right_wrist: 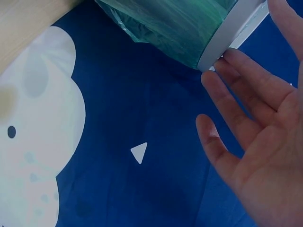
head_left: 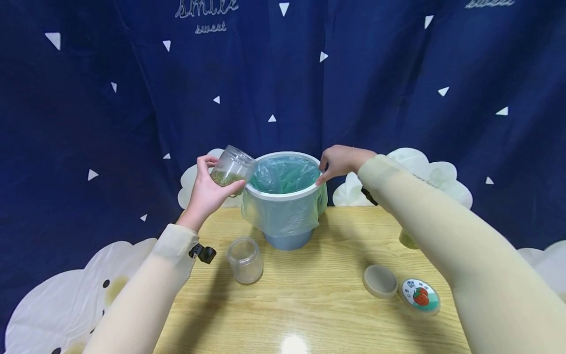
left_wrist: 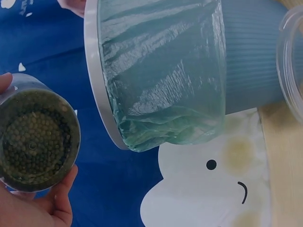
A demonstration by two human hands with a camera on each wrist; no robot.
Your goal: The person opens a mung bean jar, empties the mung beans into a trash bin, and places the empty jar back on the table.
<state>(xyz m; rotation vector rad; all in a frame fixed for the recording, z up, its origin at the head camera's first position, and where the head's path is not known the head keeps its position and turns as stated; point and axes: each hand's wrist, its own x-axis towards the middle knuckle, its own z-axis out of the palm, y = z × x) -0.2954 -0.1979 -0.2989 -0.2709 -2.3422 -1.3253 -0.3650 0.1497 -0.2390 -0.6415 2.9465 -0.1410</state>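
My left hand (head_left: 208,194) grips a clear jar (head_left: 232,164) of small green beans (head_left: 225,178), tilted with its mouth at the left rim of a blue waste bin (head_left: 287,241). From below, in the left wrist view, the beans (left_wrist: 35,142) show through the jar's base. A thin green bag (head_left: 283,211) lines the bin and hangs over its white rim (head_left: 283,196). At the bin's right side, my right hand (head_left: 340,161) has its fingertips at the rim. Its fingers (right_wrist: 232,106) look loosely extended in the right wrist view.
An open clear jar (head_left: 245,263) stands on the wooden table (head_left: 305,295) in front of the bin. To the right lie a beige lid (head_left: 380,281) and a strawberry-printed lid (head_left: 421,296). My right forearm partly hides a green-filled container (head_left: 408,240). A dark blue curtain (head_left: 265,73) hangs behind.
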